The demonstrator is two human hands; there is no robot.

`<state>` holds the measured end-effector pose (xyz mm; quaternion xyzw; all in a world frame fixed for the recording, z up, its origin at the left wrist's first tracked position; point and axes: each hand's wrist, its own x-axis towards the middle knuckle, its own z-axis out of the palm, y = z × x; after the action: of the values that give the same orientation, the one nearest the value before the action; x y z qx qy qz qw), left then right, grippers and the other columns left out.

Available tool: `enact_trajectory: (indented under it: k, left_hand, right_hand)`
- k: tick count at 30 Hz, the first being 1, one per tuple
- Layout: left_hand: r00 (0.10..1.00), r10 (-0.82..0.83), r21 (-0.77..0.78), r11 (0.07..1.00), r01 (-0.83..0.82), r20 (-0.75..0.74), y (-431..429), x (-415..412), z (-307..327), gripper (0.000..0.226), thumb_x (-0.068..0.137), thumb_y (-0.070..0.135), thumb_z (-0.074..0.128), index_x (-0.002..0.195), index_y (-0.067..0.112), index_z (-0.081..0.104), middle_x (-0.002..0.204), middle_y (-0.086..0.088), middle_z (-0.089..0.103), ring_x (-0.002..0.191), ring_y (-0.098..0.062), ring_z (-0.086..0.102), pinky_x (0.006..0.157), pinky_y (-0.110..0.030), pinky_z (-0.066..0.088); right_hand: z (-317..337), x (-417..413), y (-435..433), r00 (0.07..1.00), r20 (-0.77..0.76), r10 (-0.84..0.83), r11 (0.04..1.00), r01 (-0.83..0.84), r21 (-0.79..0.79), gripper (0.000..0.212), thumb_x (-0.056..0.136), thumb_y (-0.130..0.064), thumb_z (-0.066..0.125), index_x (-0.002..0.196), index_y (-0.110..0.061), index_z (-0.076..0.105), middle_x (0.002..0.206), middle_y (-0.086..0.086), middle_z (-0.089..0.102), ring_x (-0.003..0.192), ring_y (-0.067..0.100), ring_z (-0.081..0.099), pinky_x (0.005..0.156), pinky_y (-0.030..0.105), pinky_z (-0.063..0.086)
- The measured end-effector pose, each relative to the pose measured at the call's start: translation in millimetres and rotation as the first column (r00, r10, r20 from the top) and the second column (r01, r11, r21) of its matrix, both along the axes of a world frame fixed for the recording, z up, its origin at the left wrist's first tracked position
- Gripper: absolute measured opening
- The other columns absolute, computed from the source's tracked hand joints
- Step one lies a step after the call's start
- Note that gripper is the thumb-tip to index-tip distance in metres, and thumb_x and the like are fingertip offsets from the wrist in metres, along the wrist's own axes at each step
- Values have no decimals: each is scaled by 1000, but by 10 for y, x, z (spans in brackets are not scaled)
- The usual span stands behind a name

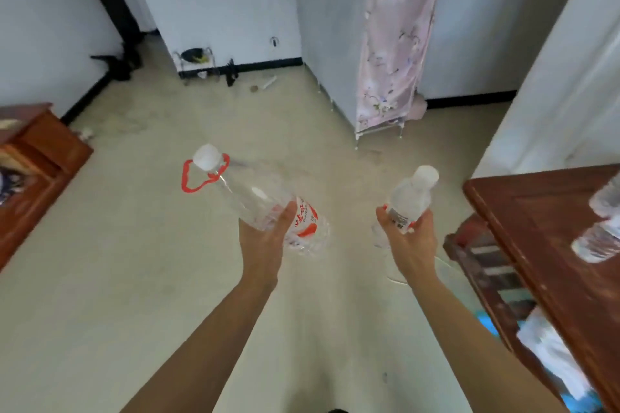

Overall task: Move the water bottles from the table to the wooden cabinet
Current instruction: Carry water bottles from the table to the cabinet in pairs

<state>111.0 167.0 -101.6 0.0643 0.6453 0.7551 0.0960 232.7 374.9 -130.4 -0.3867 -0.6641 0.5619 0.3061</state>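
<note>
Left hand (268, 238) wraps the labelled body of a large clear bottle (248, 191), tilted above the floor. Right hand (407, 238) grips a small bottle (411, 199). Both seem light, thin-walled and slippery, so are best held mid-body. Another bottle (600, 231) sits on the table (536, 228), and the wooden cabinet (43, 157) is far left.

Bright, even daylight, soft shadows, overall motion blur, wide-angle bending at edges.
</note>
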Motion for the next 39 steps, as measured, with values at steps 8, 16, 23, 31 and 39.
enact_trajectory:
  k: [8,16,23,31,39]
  left_hand:
    - [945,327,58,944,-325,-25,-1524,-1528,28,90,68,43,93,141,20,45,133,-6,63,121,-28,63,96,-61,51]
    - [835,550,98,830,-549,10,-2565,-3152,-69,92,68,46,92,144,28,44,134,-1,64,121,-25,63,102,-58,48]
    - [655,747,-48,655,-754,-113,-3285,-4590,264,95,67,53,89,144,36,37,136,5,60,121,-18,62,98,-55,54]
    - [399,869,-359,287,-888,-293,-4551,-5886,246,94,65,55,89,143,39,38,131,14,58,118,-15,59,100,-48,52]
    - [350,571,-497,-118,-860,-742,-6287,-7164,-208,87,69,35,91,141,20,45,134,-9,59,121,-32,55,99,-50,45]
  right_hand:
    - [163,-2102,-1247,941,-17,339,939,-336,76,49,75,-47,87,107,-33,52,100,-14,65,91,4,64,77,26,45]
    - [11,-4388,-2263,806,-79,586,810,-583,67,43,77,-42,88,102,-43,52,102,-16,65,93,-1,63,80,25,47]
    - [135,-6451,-3004,621,-41,783,618,-768,167,59,73,-51,82,123,-38,54,113,-15,67,102,6,63,78,19,44]
    - [133,-8394,-4402,425,22,905,402,-870,285,85,66,-64,79,140,-33,49,126,-10,61,116,12,60,97,39,52]
    - [51,-9998,-6019,345,108,932,234,-803,548,81,74,-35,89,143,-21,51,126,5,60,120,25,51,96,42,49]
